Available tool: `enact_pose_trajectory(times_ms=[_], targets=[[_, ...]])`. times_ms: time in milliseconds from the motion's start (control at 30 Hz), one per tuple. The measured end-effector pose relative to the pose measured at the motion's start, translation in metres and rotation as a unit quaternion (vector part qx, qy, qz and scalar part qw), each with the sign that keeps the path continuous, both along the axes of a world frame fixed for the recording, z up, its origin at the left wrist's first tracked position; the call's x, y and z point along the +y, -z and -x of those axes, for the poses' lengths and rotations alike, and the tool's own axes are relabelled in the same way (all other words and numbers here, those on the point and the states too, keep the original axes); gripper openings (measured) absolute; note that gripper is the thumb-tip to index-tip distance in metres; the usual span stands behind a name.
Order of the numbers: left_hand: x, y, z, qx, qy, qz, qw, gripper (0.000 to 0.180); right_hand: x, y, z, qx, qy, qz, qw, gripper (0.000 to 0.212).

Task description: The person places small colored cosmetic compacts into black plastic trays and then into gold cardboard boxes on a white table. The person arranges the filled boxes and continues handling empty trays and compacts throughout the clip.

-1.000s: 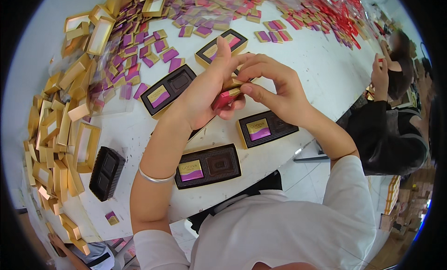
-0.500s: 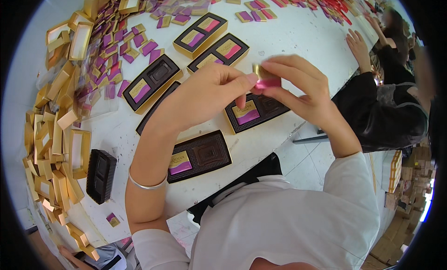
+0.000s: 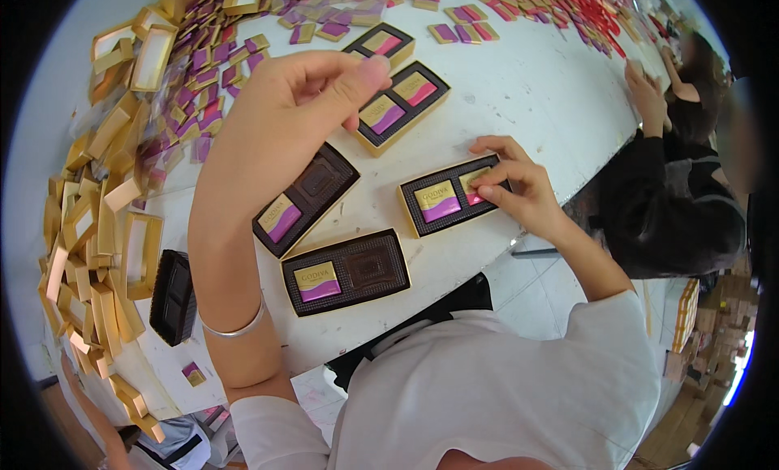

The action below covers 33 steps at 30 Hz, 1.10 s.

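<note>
My right hand (image 3: 519,190) rests on the right end of a small gold-edged box (image 3: 438,202), its fingertips pinching a gold-and-pink wrapped chocolate (image 3: 473,186) in the box's right slot. A gold-and-purple piece fills the left slot. My left hand (image 3: 304,93) hovers above the table with fingers loosely curled, thumb out and nothing in it. Below it lie two more boxes (image 3: 306,198) (image 3: 345,273), each with one wrapped piece and one bare dark slot.
Two filled boxes (image 3: 403,105) (image 3: 379,44) lie farther back. A black tray (image 3: 172,296) and a heap of gold box lids (image 3: 89,227) line the left edge. Purple wrapped pieces (image 3: 219,56) and red ones (image 3: 584,16) cover the far table. A co-worker's hand (image 3: 649,89) works at the right.
Both hands held a pink wrapped piece together above the boxes. Now my right hand has come down with it onto the right-hand box, and my left hand has drawn away, empty.
</note>
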<state>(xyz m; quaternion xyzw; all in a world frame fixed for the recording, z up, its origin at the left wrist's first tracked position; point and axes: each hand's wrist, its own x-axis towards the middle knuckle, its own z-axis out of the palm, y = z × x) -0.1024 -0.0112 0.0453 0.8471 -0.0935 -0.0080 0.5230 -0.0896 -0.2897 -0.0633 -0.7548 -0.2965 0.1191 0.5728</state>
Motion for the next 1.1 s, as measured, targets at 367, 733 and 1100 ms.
enact_pose_trajectory(times_ms=[367, 733, 1100], targets=[[0.035, -0.014, 0.008, -0.1, -0.085, 0.085, 0.988, 0.04, 0.094, -0.015, -0.046, -0.448, -0.053, 0.271, 0.85, 0.063], [0.031, 0.005, -0.005, 0.043, -0.019, 0.248, 0.968, 0.031, 0.031, -0.027, -0.13, -0.415, 0.022, 0.306, 0.857, 0.048], [0.044, 0.031, 0.0, 0.021, -0.079, 0.22, 0.972, 0.052, 0.148, -0.06, -0.056, -0.363, -0.141, 0.01, 0.921, 0.035]])
